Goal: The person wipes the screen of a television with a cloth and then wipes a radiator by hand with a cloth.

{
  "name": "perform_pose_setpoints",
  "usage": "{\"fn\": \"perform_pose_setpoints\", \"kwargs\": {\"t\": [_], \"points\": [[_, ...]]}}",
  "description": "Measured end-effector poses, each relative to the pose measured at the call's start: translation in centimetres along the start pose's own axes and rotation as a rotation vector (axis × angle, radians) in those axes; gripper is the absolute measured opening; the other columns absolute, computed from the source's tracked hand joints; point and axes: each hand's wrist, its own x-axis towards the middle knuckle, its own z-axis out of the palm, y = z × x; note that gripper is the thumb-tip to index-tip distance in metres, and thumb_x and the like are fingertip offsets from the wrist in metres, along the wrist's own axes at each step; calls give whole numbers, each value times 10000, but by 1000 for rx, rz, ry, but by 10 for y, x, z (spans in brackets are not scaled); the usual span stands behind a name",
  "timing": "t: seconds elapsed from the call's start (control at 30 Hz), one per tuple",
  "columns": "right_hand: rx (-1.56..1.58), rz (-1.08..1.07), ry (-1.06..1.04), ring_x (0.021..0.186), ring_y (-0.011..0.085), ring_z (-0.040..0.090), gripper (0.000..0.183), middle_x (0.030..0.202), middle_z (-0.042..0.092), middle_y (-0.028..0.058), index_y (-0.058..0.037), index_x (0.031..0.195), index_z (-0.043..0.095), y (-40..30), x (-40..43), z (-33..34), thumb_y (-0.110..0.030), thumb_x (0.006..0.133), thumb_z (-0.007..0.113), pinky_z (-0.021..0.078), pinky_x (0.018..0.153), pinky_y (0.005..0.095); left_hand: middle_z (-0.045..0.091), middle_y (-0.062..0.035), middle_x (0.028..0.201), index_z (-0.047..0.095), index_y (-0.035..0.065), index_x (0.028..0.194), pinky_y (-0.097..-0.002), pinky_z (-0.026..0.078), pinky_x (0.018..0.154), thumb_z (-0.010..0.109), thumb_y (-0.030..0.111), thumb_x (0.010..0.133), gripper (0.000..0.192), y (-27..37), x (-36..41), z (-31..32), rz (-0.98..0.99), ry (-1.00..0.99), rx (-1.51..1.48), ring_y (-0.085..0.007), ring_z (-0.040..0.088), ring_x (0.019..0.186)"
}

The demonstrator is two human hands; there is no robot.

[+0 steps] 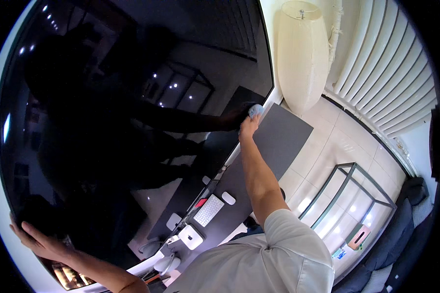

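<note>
A large glossy black television screen [124, 146] fills the left half of the head view and reflects the room. My right hand [250, 126] grips a light blue cloth [256, 111] at the screen's lower right corner. Near the opposite lower corner, my left hand [44, 243] rests at the screen's edge with its fingers apart, holding nothing. Below the screen runs a dark grey cabinet top [286, 135]. On it lie a white keyboard [209, 210], a white mouse [228, 198] and a white Apple mini computer [191, 237].
A cream floor lamp [302, 55] stands in the corner by a white radiator [388, 69]. Behind on the tiled floor is a glass table with a dark metal frame [346, 183], bearing a tissue box [358, 236]. A dark sofa [392, 230] lies beyond. Cables [168, 256] sit near the computer.
</note>
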Motion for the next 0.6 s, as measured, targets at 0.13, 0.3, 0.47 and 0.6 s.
{"fn": "perform_pose_setpoints", "kwargs": {"t": [0.13,0.3,0.47,0.6], "points": [[-34,-469,9,1352,463,478,556,1485,484,302,100,1406,499,-139,-11,20,-76,879,523,341,1160,449,552,-125,1481,610,123,1413,-466,285,1227,481,441,1070,485,-22,-1,-7,106,1,147,-327,378,1470],[176,-1134,-183,1358,416,426,616,1559,435,221,-51,1456,537,-359,-84,-3,24,844,534,297,1144,462,550,-116,1486,616,130,1408,-480,275,1229,467,453,1072,490,-24,2,-7,113,-22,113,-318,363,1480],[212,-1227,-35,1276,415,489,604,1515,474,234,25,1435,519,-306,-27,17,28,832,521,327,1125,465,526,-141,1505,608,112,1413,-474,287,1220,459,455,1073,505,-18,-2,-6,18,3,95,-332,378,1468],[69,-380,44,1007,460,633,383,1116,643,300,82,1219,584,-117,93,-3,-28,859,515,499,901,495,522,-192,1491,587,31,1411,-427,332,1212,490,401,1078,507,1,0,7,-83,26,-54,-317,438,1428]]}}
